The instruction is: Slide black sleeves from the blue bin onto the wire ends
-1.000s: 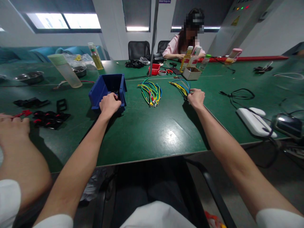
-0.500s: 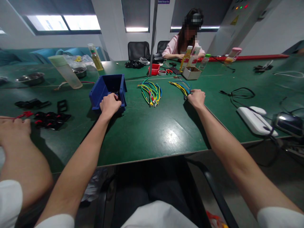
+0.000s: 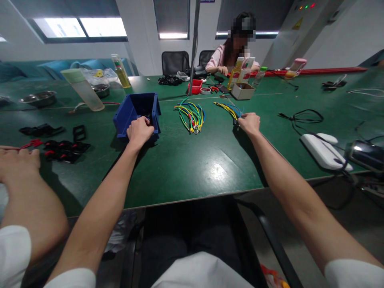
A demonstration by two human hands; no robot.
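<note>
My left hand [image 3: 140, 131] reaches over the front edge of the blue plastic bin [image 3: 122, 120], its fingers curled down at the bin's right side. Dark small parts show inside the bin, but what the fingertips hold is hidden. At the right, my right hand [image 3: 251, 123] is closed on the near end of a bundle of yellow and blue wires [image 3: 229, 109] lying on the green table. Its fingertips are partly hidden by the hand. Between my hands lies another bunch of green, yellow and blue wires [image 3: 192, 116] with metal terminals at their near ends.
Black plastic parts [image 3: 66, 152] lie at the left beside another person's hand [image 3: 19, 164]. A bottle [image 3: 82, 90] stands behind the bin. A small white box [image 3: 242, 92] and red tray [image 3: 195, 86] sit farther back, near a seated person. At right is a white device [image 3: 324, 152] with cables.
Both my hands stay almost in place. Across the table, the seated person's hand has shifted slightly. The view has moved a little.
</note>
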